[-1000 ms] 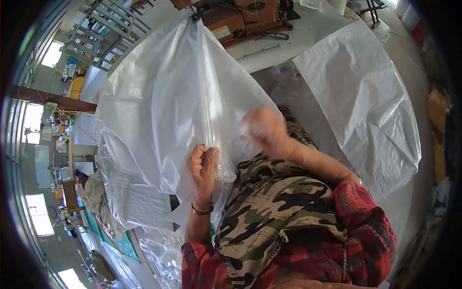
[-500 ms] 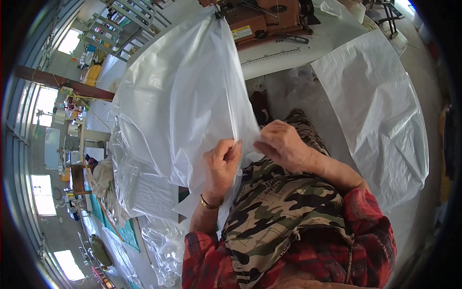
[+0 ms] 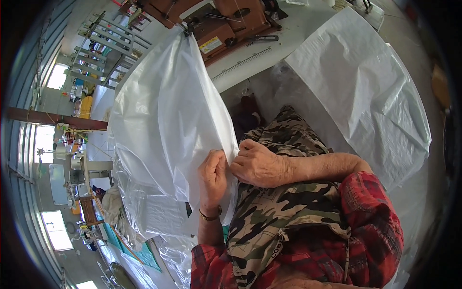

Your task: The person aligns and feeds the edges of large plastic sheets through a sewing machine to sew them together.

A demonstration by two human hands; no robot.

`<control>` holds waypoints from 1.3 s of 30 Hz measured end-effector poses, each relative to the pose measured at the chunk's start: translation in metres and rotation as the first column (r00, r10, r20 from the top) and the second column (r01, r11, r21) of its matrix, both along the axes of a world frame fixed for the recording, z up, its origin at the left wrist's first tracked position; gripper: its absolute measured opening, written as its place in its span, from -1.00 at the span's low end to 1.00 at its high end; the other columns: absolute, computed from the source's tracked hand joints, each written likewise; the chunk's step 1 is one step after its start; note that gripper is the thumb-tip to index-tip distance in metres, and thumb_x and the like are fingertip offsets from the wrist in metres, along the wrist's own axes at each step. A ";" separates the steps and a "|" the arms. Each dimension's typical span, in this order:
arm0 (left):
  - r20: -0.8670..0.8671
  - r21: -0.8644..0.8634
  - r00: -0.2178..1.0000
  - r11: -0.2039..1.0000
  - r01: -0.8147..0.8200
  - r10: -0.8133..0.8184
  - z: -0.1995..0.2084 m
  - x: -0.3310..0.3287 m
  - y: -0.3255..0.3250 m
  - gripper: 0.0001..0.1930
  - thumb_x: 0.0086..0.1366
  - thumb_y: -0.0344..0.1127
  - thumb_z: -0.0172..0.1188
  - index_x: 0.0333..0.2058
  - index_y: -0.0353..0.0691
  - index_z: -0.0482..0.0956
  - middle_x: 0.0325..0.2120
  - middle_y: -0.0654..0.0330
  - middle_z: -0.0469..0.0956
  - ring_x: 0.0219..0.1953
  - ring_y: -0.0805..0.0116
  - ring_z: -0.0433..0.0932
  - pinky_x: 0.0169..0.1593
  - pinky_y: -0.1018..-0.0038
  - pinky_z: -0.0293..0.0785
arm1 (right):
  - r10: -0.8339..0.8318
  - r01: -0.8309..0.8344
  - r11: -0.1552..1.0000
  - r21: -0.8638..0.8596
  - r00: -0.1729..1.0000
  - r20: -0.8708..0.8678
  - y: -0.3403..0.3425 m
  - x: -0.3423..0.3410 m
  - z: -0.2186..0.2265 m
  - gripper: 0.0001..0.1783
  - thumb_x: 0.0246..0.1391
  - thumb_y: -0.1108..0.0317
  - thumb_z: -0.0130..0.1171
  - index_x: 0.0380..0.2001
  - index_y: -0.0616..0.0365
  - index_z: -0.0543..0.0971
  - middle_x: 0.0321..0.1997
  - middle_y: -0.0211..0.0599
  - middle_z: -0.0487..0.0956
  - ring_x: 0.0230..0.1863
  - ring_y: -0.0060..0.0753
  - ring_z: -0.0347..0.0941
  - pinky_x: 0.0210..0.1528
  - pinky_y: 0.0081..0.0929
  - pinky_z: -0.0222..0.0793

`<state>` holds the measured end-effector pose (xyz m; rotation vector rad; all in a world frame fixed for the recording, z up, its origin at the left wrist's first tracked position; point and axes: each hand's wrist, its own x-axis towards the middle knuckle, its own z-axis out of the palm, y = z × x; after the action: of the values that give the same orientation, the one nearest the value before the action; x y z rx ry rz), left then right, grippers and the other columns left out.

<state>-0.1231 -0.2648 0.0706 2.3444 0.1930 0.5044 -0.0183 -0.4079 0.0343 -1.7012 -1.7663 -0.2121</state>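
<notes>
A large white translucent plastic sheet [image 3: 180, 96] hangs from the brown sewing machine [image 3: 207, 33], its far corner caught near the needle area. My left hand [image 3: 212, 178] is closed on the near part of the sheet's edge, with thumb and fingers pinched. Close beside it, my right hand [image 3: 260, 164] is also closed on that edge, knuckles up; its fingertips are partly hidden. Between the machine and my hands the edge runs in a fairly straight slope. Camouflage cloth [image 3: 288, 207] covers my lap beneath the right forearm.
Another white plastic sheet [image 3: 365, 91] drapes over the table's right side. Small dark snips [image 3: 265, 38] lie beside the machine, near a printed ruler scale [image 3: 240, 63]. Crumpled clear plastic [image 3: 168, 250] is heaped at lower left. A grey metal rack [image 3: 108, 50] stands far left.
My right hand has come left and down, from a blurred position near the edge to beside my left hand. The view has shifted, so machine and sheet appear farther left.
</notes>
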 end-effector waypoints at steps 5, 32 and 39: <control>-0.122 -0.329 0.991 0.940 -0.093 0.055 -0.003 -0.007 0.006 -0.88 0.34 -0.43 0.14 -0.36 -0.38 0.48 -0.57 0.26 0.40 -0.50 0.55 0.29 -0.45 0.53 0.27 | 0.061 -0.063 0.998 0.004 0.987 0.147 0.003 -0.002 0.006 -0.87 -0.03 0.30 0.15 -0.46 0.11 0.47 -0.46 -0.36 0.51 -0.30 -0.38 0.48 -0.06 -0.34 0.30; -0.094 0.715 0.996 0.696 0.067 0.001 -0.026 -0.022 0.051 -0.71 0.14 -0.60 0.02 -0.13 -0.38 0.50 -0.49 0.09 0.48 -0.41 0.15 0.50 0.12 0.01 0.26 | 0.039 -0.079 0.995 -0.062 0.871 -0.491 0.232 -0.001 -0.149 -0.57 0.05 0.17 0.15 -0.06 0.19 0.56 -0.15 0.14 0.58 -0.08 0.10 0.53 -0.01 -0.10 0.44; 0.077 0.397 0.966 0.881 -0.257 0.247 -0.109 -0.004 0.031 -0.83 0.22 -0.54 0.05 -0.22 -0.32 0.54 -0.47 0.05 0.49 -0.38 0.05 0.48 -0.04 0.09 0.31 | 0.171 -0.084 0.725 -0.683 0.983 0.060 0.121 0.123 -0.052 -0.68 0.11 0.11 0.11 -0.32 0.16 0.60 -0.37 0.01 0.60 -0.31 0.11 0.56 -0.22 -0.03 0.49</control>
<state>-0.1272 -0.2343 -0.0382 2.7323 0.4228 0.7607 0.1045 -0.2872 -0.0179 -2.0686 -2.2142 0.4764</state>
